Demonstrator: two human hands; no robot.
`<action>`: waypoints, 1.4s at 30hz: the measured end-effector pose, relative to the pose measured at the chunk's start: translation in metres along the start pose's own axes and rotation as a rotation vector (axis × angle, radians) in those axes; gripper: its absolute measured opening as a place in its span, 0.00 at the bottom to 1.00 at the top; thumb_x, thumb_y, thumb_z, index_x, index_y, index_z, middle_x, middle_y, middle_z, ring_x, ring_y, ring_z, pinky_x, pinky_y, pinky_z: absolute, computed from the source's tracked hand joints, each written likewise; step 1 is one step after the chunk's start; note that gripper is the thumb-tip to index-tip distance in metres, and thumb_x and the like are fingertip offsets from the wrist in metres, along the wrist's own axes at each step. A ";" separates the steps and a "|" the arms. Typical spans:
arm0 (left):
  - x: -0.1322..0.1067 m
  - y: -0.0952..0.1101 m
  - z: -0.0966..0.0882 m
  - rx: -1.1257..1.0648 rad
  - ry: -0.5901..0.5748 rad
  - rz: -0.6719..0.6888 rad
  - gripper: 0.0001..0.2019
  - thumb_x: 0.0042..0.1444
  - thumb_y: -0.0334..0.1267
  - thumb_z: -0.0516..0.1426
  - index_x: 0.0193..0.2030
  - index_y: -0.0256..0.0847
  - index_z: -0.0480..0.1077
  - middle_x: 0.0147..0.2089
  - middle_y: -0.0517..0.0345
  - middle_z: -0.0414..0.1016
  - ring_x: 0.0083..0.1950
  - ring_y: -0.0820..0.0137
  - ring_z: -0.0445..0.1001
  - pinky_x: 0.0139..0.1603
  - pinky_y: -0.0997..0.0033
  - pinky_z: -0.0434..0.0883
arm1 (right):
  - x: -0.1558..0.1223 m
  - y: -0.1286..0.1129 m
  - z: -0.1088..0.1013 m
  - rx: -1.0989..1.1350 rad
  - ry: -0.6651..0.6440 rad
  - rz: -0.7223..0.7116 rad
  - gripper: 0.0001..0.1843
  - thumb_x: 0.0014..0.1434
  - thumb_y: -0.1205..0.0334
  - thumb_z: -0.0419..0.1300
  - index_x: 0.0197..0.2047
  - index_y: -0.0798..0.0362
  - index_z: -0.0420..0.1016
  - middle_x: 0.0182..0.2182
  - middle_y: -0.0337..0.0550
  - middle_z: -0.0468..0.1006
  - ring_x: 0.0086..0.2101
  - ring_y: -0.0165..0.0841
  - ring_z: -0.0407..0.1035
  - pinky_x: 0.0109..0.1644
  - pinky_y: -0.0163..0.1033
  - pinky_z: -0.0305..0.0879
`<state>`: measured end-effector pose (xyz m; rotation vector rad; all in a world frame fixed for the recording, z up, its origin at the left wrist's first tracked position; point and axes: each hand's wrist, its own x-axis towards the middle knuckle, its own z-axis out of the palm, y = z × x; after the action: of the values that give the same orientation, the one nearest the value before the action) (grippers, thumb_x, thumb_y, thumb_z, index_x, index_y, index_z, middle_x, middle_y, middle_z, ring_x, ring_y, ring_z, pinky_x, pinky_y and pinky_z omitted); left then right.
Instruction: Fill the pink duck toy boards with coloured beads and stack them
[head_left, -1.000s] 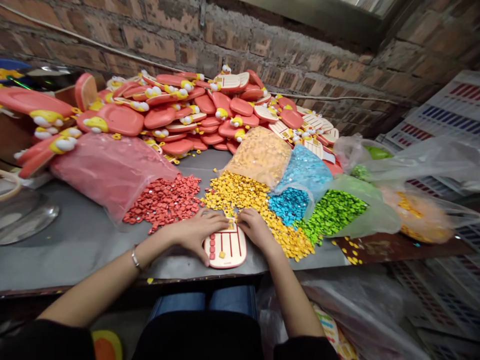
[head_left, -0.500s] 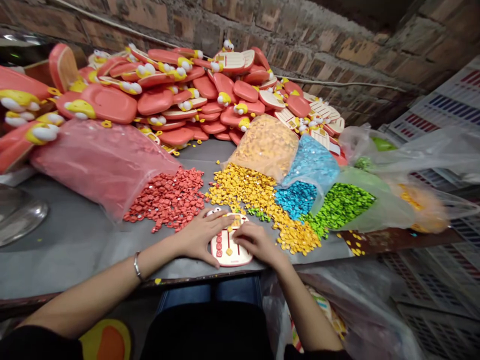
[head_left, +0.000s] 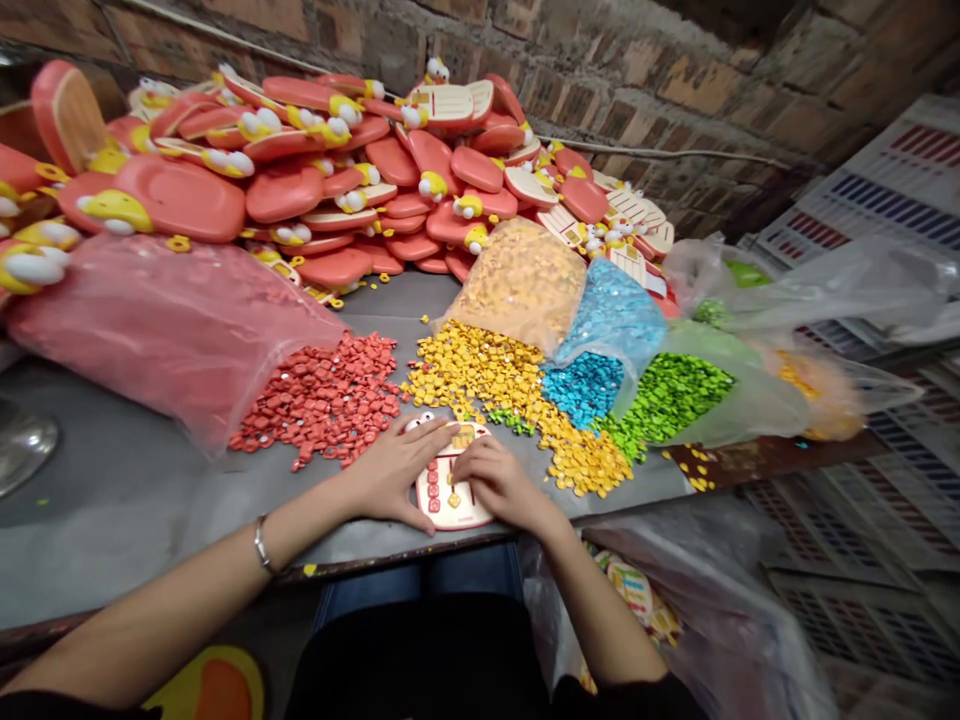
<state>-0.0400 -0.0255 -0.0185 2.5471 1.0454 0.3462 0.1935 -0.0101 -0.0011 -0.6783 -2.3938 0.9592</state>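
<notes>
A small cream toy board point(head_left: 465, 516) with a red rim and googly eyes lies near the table's front edge. Down its left groove runs a column of red pieces point(head_left: 433, 488); a yellow piece point(head_left: 454, 500) sits in the middle groove. My left hand point(head_left: 397, 470) grips the board from the left, fingers across its top and thumb at the lower edge. Over the middle of the board, my right hand point(head_left: 499, 485) has its fingertips pinched together by the middle groove. Whatever they hold is hidden.
Loose red pieces point(head_left: 322, 400), yellow pieces point(head_left: 487, 365), blue pieces point(head_left: 585, 388) and green pieces point(head_left: 675, 395) spill from plastic bags behind the board. A heap of red duck-faced boards point(head_left: 300, 190) lies against the brick wall point(head_left: 637, 80). Stacked plastic crates point(head_left: 892, 200) stand at right.
My right hand's fingertips have shifted slightly left to the middle groove, and the yellow piece there sits near its lower end in both frames. The view has turned slightly.
</notes>
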 end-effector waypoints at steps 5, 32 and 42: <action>0.000 -0.002 0.000 0.048 -0.010 0.054 0.51 0.48 0.71 0.54 0.71 0.42 0.47 0.73 0.43 0.47 0.72 0.48 0.48 0.69 0.49 0.37 | -0.004 0.011 -0.023 0.052 0.172 0.088 0.13 0.59 0.74 0.51 0.34 0.50 0.74 0.34 0.41 0.77 0.39 0.35 0.71 0.47 0.43 0.68; 0.000 0.003 -0.003 0.112 0.007 0.075 0.44 0.50 0.69 0.54 0.65 0.38 0.59 0.72 0.42 0.49 0.72 0.47 0.44 0.69 0.47 0.33 | -0.003 0.051 -0.038 -0.038 0.564 0.291 0.07 0.62 0.61 0.55 0.37 0.50 0.74 0.36 0.44 0.72 0.39 0.36 0.69 0.41 0.40 0.68; 0.000 0.002 -0.003 0.111 -0.010 0.067 0.46 0.51 0.68 0.54 0.68 0.37 0.54 0.73 0.42 0.48 0.73 0.48 0.44 0.69 0.48 0.32 | -0.002 0.040 -0.032 -0.150 0.559 0.292 0.07 0.63 0.63 0.55 0.40 0.50 0.75 0.39 0.46 0.77 0.40 0.38 0.71 0.43 0.43 0.68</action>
<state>-0.0402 -0.0263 -0.0146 2.6847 1.0035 0.3011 0.2242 0.0298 -0.0102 -1.1999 -1.9098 0.5910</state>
